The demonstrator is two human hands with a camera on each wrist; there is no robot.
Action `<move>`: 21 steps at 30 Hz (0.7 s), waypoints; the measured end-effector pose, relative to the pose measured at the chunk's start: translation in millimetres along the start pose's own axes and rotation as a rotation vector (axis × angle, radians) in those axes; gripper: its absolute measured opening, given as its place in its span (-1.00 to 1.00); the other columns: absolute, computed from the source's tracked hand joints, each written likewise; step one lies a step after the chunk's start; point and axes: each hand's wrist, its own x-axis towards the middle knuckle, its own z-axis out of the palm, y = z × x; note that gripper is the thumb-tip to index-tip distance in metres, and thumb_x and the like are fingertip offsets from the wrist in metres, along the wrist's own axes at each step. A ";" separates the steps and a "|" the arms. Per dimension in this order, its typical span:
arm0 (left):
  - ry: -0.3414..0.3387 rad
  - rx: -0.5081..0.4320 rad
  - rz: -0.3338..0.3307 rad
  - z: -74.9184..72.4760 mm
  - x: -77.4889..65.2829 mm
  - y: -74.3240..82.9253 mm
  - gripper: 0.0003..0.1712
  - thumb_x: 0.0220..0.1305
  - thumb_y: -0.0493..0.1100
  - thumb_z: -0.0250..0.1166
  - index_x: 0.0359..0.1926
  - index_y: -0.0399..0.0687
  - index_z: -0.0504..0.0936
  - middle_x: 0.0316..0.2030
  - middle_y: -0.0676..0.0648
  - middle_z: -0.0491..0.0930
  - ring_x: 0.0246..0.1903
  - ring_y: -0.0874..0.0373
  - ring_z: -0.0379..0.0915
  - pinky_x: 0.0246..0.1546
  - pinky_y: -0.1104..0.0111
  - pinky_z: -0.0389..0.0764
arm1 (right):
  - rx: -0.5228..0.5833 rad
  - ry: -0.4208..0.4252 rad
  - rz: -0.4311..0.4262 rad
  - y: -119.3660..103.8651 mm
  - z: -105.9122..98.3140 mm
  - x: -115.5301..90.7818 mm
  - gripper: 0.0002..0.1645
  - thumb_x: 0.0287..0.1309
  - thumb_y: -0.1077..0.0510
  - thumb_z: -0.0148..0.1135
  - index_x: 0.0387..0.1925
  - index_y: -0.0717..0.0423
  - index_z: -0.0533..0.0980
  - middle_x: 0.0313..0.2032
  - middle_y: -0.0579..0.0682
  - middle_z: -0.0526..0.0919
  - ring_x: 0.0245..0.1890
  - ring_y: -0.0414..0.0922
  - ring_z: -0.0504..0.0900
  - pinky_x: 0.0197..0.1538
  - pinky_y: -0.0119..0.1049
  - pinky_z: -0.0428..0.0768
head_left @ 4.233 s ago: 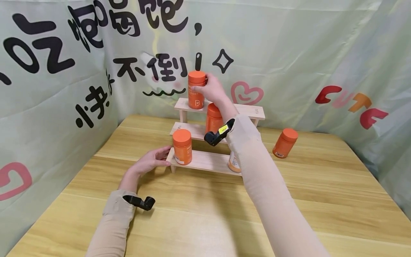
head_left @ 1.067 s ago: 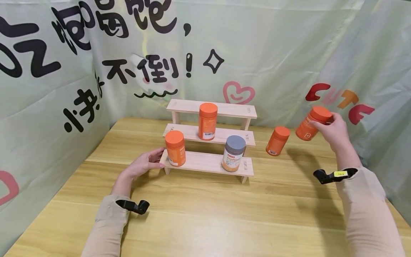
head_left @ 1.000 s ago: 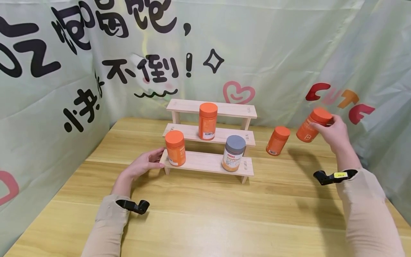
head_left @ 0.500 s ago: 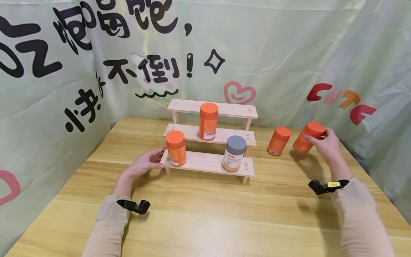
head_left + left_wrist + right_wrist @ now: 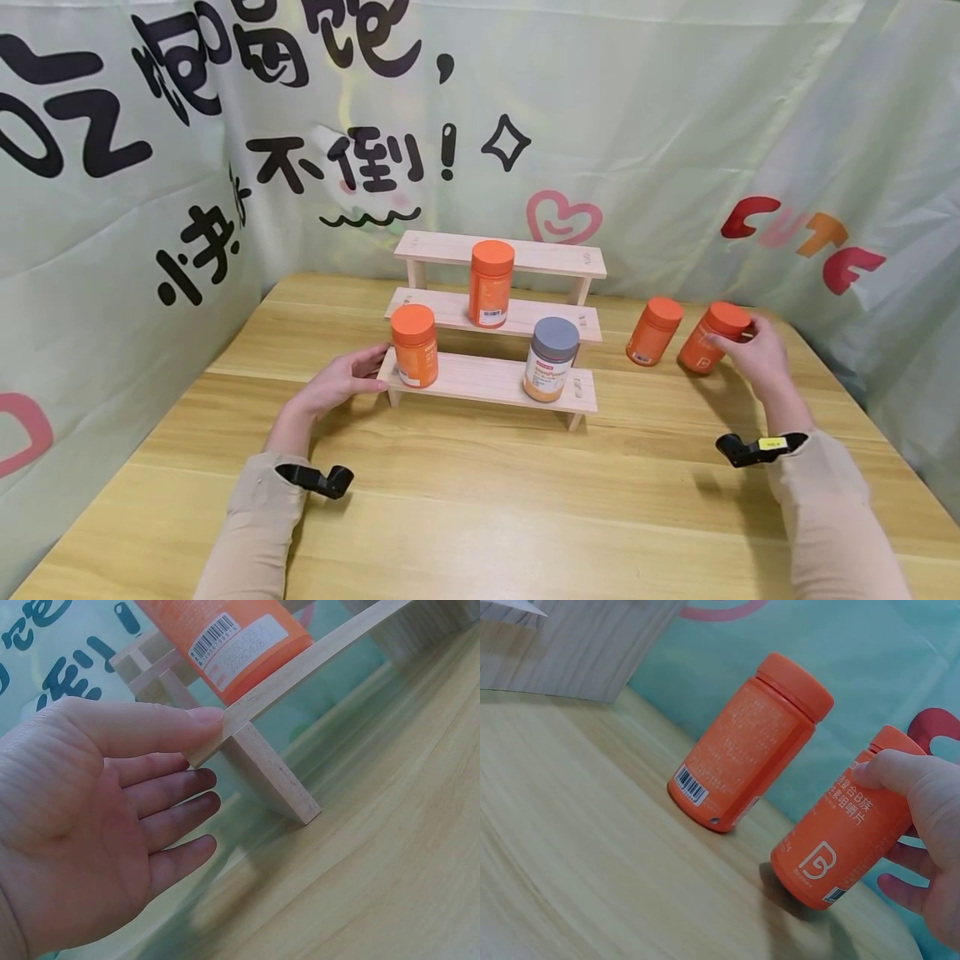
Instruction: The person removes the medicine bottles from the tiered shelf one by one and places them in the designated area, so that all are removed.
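My right hand (image 5: 759, 354) grips an orange pill bottle (image 5: 832, 832) by its upper side, thumb in front. In the right wrist view its base is right at the tabletop, with a shadow directly under it. Just left of it stands another orange bottle (image 5: 654, 332). My left hand (image 5: 351, 382) pinches the left end of a wooden tiered shelf's lowest board (image 5: 277, 679) between thumb and index finger, its other fingers spread below. On that board stand an orange bottle (image 5: 415, 346) and a white bottle with grey lid (image 5: 551, 360). A further orange bottle (image 5: 491, 283) stands on the middle board.
The shelf's top board (image 5: 498, 252) carries nothing. A wooden table (image 5: 487, 500) lies under everything. A printed cloth backdrop (image 5: 660, 125) rises behind and on the left.
My right hand has lifted an orange bottle off the top board, carried it right and lowered it beside the other orange bottle on the table. My left hand stays at the shelf's end.
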 end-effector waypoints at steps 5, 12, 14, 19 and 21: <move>0.003 -0.007 -0.003 0.4 -0.4 -0.4 -0.12 0.14 -0.30 0.26 0.37 -0.42 -0.02 0.36 -0.35 -0.02 0.32 -0.22 -0.06 0.30 0.02 0.00 | -0.013 -0.005 0.008 6.5 2.4 0.9 -0.15 0.17 -0.03 0.16 0.25 0.46 0.09 0.13 0.40 0.28 -0.06 0.08 0.35 -0.28 -0.52 0.35; 0.002 -0.002 0.003 0.7 -1.2 -1.2 -0.12 0.15 -0.30 0.25 0.36 -0.44 -0.04 0.36 -0.37 -0.03 0.32 -0.24 -0.07 0.30 0.01 0.00 | -0.019 -0.002 0.002 11.2 5.9 1.4 -0.14 0.16 -0.04 0.17 0.25 0.46 0.09 0.12 0.39 0.29 -0.06 0.06 0.34 -0.23 -0.45 0.35; -0.001 -0.003 0.007 0.5 -0.9 -1.6 -0.13 0.15 -0.30 0.24 0.36 -0.45 -0.04 0.35 -0.39 -0.04 0.32 -0.25 -0.07 0.30 0.00 -0.01 | -0.014 -0.003 -0.004 10.9 6.1 1.0 -0.13 0.17 -0.04 0.18 0.26 0.47 0.08 0.13 0.40 0.29 -0.07 0.04 0.35 -0.22 -0.45 0.34; -0.005 -0.006 0.002 -0.2 0.1 -2.3 -0.12 0.15 -0.31 0.25 0.37 -0.44 -0.05 0.36 -0.38 -0.04 0.32 -0.24 -0.07 0.30 0.01 -0.01 | 0.027 -0.015 -0.025 10.8 5.4 -1.5 -0.15 0.17 -0.01 0.19 0.26 0.46 0.08 0.09 0.32 0.30 -0.23 -0.32 0.33 -0.27 -0.59 0.35; -0.004 -0.008 -0.005 -0.2 0.5 -1.8 -0.12 0.15 -0.30 0.25 0.37 -0.42 -0.04 0.36 -0.36 -0.03 0.33 -0.22 -0.07 0.30 0.02 0.00 | 0.065 -0.018 -0.036 11.7 5.0 -2.1 -0.16 0.16 0.02 0.21 0.25 0.46 0.08 0.04 0.23 0.33 -0.26 -0.44 0.29 -0.28 -0.64 0.36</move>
